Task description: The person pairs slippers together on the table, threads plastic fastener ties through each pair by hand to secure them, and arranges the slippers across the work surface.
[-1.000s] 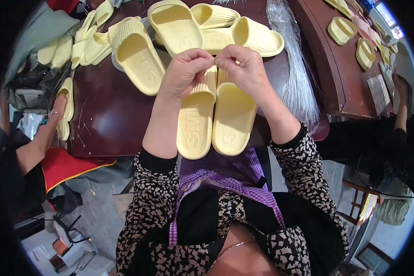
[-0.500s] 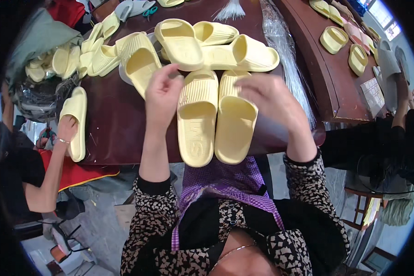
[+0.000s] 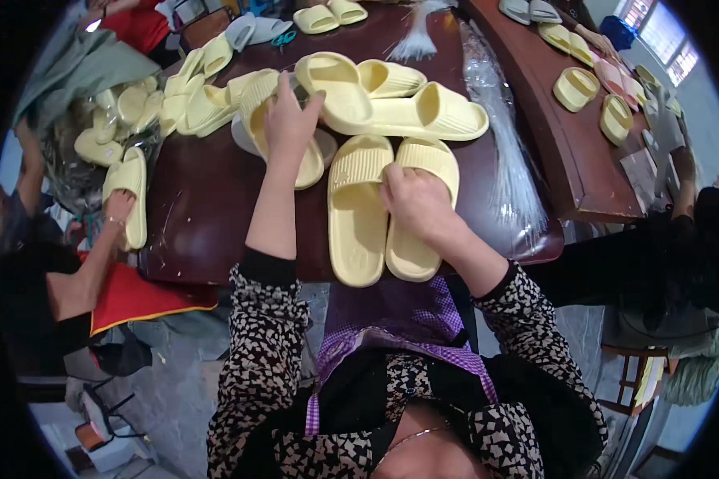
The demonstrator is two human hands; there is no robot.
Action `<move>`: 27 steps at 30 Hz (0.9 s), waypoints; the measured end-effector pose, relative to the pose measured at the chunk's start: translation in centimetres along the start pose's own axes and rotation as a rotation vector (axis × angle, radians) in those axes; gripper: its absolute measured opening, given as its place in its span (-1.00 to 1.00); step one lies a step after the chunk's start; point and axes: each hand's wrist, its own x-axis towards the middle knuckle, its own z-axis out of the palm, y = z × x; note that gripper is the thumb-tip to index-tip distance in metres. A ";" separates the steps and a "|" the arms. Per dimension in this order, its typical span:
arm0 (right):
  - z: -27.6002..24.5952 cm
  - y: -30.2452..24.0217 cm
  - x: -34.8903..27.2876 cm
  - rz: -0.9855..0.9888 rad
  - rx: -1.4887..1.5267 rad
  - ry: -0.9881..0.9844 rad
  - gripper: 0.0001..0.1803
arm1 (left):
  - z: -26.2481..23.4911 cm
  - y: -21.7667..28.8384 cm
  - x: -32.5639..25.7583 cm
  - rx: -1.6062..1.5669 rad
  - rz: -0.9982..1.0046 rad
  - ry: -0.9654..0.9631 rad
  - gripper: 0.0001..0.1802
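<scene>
A pair of pale yellow slide slippers lies side by side at the table's front edge, toes pointing away from me: the left slipper [image 3: 358, 231] and the right slipper [image 3: 411, 251]. My right hand [image 3: 417, 199] is closed at the strap opening of the right slipper, its fingertips partly hidden near the gap between the two. Farther left, my left hand [image 3: 291, 121] reaches over another yellow slipper [image 3: 307, 169], thumb and fingers apart. Beside it, a tilted slipper [image 3: 327, 88] rests against a slipper lying sideways [image 3: 447, 116].
More yellow slippers [image 3: 204, 112] spread along the left. A clear bag [image 3: 64, 164] holds others. A co-worker's hand [image 3: 120, 206] holds a slipper at the left edge. Bundles of clear plastic ties [image 3: 499, 152] lie on the right. Green scissors [image 3: 283, 38] lie at the back.
My left hand has moved forward from beside the front pair to the slipper behind it. My right hand has come down and inward to the right slipper's strap opening.
</scene>
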 end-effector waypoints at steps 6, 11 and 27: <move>-2.9 -1.0 -1.6 0.011 0.085 -0.004 -0.85 | 3.8 -0.6 4.9 0.149 -0.247 -0.100 -0.31; -8.4 0.1 -4.1 -0.108 0.194 0.084 -0.84 | 4.3 -4.8 6.8 0.170 -0.092 -0.089 -0.66; -22.6 33.2 -3.4 0.491 -0.475 0.329 -0.70 | 11.2 21.3 7.6 -0.523 0.165 -0.485 -0.59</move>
